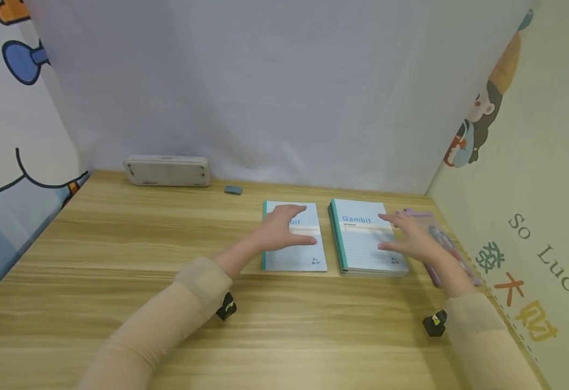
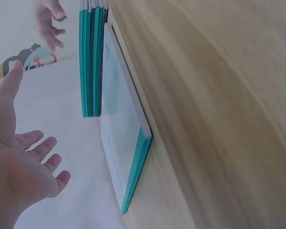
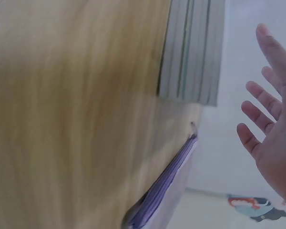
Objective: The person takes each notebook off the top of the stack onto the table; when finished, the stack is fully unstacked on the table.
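Observation:
My left hand [image 1: 284, 230] hovers over a single white notebook [image 1: 294, 262] with a teal spine, its thumb and fingers spread apart. In the left wrist view that notebook [image 2: 119, 105] lies flat, a gap between it and the left hand [image 2: 28, 162]. To its right is a stack of several similar notebooks [image 1: 357, 233], the top one printed "Gambit". Above the right side of this stack my right hand [image 1: 413, 238] is held with fingers spread and nothing in them. The right wrist view shows the right hand [image 3: 276, 114] apart from the layered stack edges [image 3: 190, 52].
A purple-edged clear pouch [image 1: 418, 213] with pens inside lies right of the stack, partly behind the right hand. At the back left stands a whitish pencil case [image 1: 167, 172], with a small grey-blue block [image 1: 233, 190] beside it. A white curtain [image 1: 245, 97] borders the wooden table [image 1: 118, 233].

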{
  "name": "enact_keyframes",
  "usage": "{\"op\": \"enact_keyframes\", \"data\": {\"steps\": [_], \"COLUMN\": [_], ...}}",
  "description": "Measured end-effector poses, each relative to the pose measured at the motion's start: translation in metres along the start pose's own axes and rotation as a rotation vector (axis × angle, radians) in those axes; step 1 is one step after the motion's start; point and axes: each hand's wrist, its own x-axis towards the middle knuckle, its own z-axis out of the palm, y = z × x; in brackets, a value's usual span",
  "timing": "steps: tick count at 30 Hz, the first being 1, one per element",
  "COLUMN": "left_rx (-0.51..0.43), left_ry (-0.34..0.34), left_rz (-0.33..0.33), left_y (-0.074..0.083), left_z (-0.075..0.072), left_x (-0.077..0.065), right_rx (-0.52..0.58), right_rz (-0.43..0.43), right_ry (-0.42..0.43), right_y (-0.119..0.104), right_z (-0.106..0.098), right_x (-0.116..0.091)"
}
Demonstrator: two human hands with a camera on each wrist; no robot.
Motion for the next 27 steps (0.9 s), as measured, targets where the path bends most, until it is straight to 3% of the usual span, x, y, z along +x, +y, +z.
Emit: {"op": "enact_keyframes", "data": {"steps": [12,27], "left_rx": [0.038,0.012], "left_ry": [-0.009,-0.065], "left_rz": [0.014,-0.069], "left_y": [0.020,0.030], "left_z": [0.041,0.066], "left_x": [0.022,0.041], "right_rx": [0.069,0.088], "right_rz": [0.027,0.097], "right_ry": [-0.009,-0.064], "right_y": [0.037,0.041], "right_z": [0.009,0.017], "right_x": [-0.014,-0.013]}}
